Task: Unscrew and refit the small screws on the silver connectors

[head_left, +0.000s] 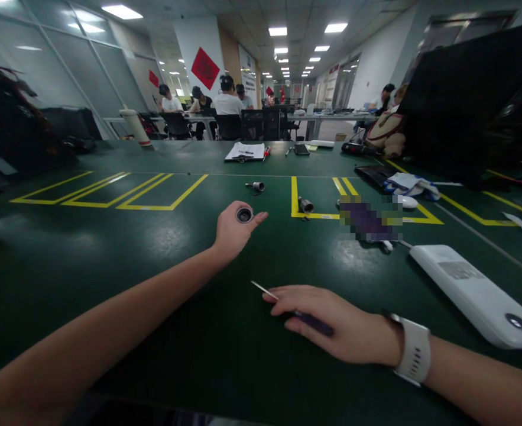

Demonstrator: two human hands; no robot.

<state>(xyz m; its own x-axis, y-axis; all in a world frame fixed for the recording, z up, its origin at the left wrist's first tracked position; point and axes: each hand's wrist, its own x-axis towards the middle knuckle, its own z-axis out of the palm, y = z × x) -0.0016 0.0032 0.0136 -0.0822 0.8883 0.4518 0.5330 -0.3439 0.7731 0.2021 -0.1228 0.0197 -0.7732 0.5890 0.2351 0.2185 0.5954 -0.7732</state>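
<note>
My left hand is closed around a round metal part, its dark hollow end facing me. Held in my right hand is a screwdriver with a dark handle; its thin shaft points up and left, over the green table. Just beyond my left hand lies a small metal fitting with a thin stem. A second metal fitting rests near the corner of a yellow taped outline, with a tiny dark piece beside it.
A white power bank lies at right, near a pixelated purple object. Behind them are a white mouse and a cloth. A clipboard lies farther back; a white cylinder stands back left. People sit beyond.
</note>
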